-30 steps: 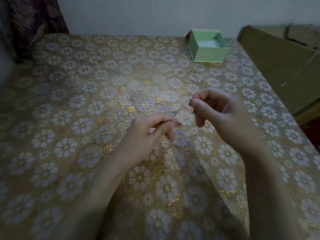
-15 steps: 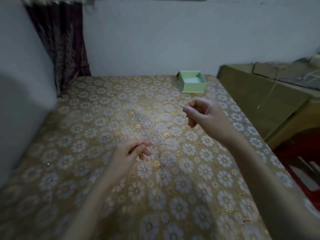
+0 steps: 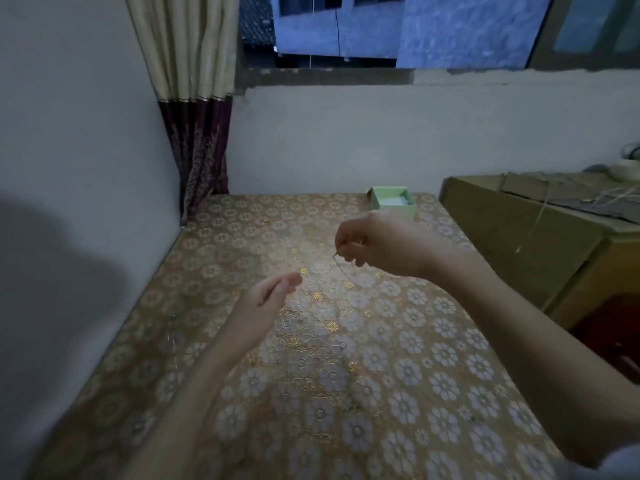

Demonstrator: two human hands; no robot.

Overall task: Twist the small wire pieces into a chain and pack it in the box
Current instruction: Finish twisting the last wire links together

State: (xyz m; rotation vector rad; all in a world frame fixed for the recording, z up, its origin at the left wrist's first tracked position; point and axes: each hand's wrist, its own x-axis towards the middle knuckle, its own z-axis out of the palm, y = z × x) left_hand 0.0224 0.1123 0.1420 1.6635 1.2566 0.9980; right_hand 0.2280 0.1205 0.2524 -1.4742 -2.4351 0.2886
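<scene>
Thin, faint wire chain dangling in a curve above the table, top end pinched by right hand, left hand apart, fingers relaxed, holding nothing, green box beyond

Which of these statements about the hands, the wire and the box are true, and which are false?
1. The right hand pinches a thin wire. True.
2. The left hand grips the wire too. False: its fingers are straight and hold nothing.
3. The green box stands open at the far edge of the table. True.
4. The wire already lies inside the box. False: it hangs from the right hand.
</scene>
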